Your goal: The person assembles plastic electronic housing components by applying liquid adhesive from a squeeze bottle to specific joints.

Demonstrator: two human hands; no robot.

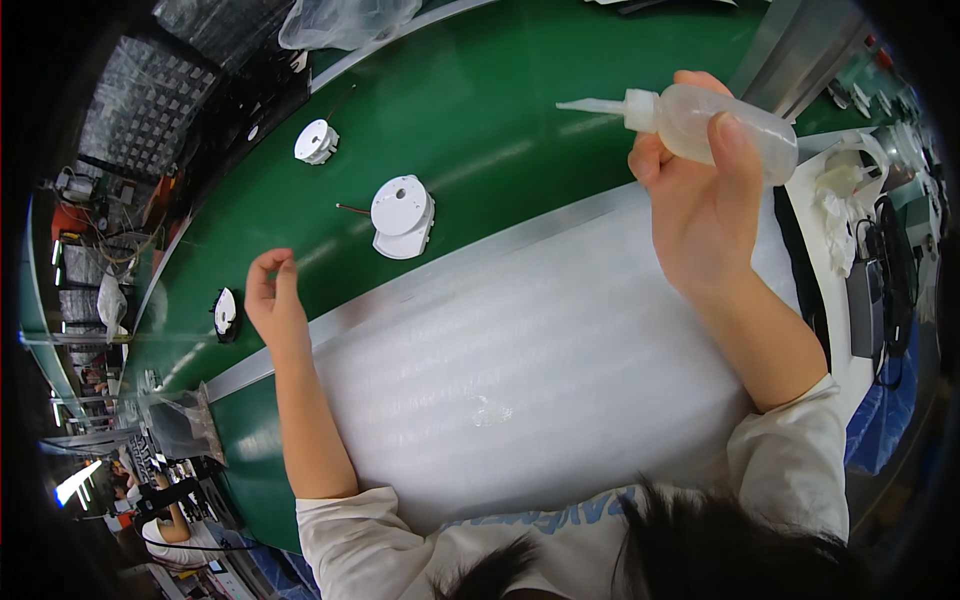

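Note:
My right hand (700,190) is wrapped round a translucent squeeze bottle (770,140) and holds it up, tilted, over the far right of the green belt (480,90). The bottle's white cap (641,110) and thin tapered nozzle (592,105) point left. My left hand (274,300) hovers at the belt's near edge, its fingers curled in toward the thumb and nothing visible in them. To its right, on the belt, lies a round white plastic housing (402,207) with a short thin wire. A small black-and-white part (226,314) sits left of that hand.
Farther along the belt is a smaller white round part (317,142) with a thin wire. White foam sheet (560,350) covers the worktop before me and bears a small clear patch (490,411). A metal post (800,55) stands at far right, near a dark box (864,308) with cables.

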